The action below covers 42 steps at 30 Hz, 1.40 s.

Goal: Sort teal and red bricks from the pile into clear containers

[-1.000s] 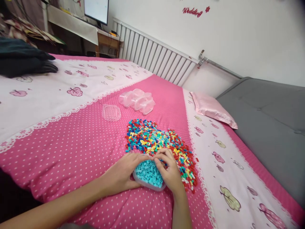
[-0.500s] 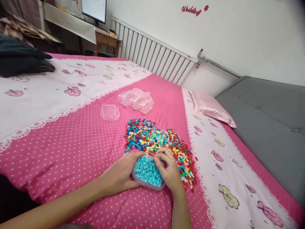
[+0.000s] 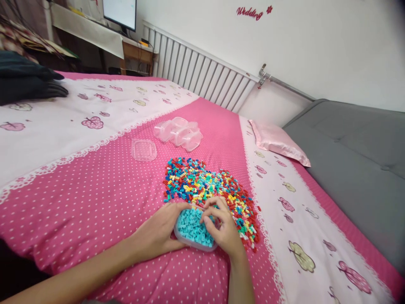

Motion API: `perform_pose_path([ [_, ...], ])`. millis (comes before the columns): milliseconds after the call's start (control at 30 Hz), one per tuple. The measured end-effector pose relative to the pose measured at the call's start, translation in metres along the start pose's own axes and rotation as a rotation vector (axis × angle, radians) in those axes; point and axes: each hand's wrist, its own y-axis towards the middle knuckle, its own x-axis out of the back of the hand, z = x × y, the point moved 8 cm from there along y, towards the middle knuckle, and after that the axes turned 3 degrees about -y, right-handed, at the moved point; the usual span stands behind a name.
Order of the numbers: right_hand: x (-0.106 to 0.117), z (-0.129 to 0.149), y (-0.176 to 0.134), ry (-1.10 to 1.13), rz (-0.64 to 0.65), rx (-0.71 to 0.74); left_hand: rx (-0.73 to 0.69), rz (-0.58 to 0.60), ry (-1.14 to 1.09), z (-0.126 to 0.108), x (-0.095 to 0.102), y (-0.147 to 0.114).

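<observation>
At the tub's (image 3: 200,246) nine o'clock, the left hand (image 3: 163,227) grips it; at three, the right hand (image 3: 224,226) curls over bricks (image 3: 191,226), grasp unclear.

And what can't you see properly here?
In the head view:
Whether the right hand holds anything: the hand itself hides that.
Right rim of the tub: partly behind that hand.
Top of the monitor: cut off by the upper edge.
Marks on its screen: too small to read.
Dark cloth: cut off by the left edge.
</observation>
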Motion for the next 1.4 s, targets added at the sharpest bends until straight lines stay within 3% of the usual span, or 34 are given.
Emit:
perform_pose_path([
  [133,0.014,-0.003,0.001,0.058,-0.158,-0.002,-0.012,0.001,0.001,-0.003,0.001,0.001],
  [300,0.069,-0.043,-0.020,0.116,-0.699,-0.157,0.006,-0.038,0.015,0.004,0.001,0.000],
  [433,0.111,-0.076,-0.038,0.066,-0.931,-0.293,0.011,-0.061,0.008,0.012,0.000,0.000],
  [500,0.129,-0.088,-0.035,0.048,-0.928,-0.342,0.005,-0.073,0.009,0.014,0.000,0.000],
  [600,0.145,-0.106,-0.013,0.010,-0.803,-0.387,-0.014,-0.095,0.040,0.014,0.002,-0.001],
  [733,0.138,-0.136,0.016,-0.122,-0.615,-0.437,-0.011,-0.103,0.071,0.016,0.003,-0.003],
  [867,0.121,-0.156,0.011,-0.333,-0.635,-0.489,0.003,-0.102,0.053,0.017,0.002,-0.003],
  [1000,0.110,-0.160,0.001,-0.467,-0.620,-0.465,0.013,-0.094,0.059,0.019,0.000,-0.003],
  [1400,0.108,-0.156,0.004,-0.592,-0.624,-0.373,-0.025,-0.115,0.088,0.009,0.008,0.001],
])
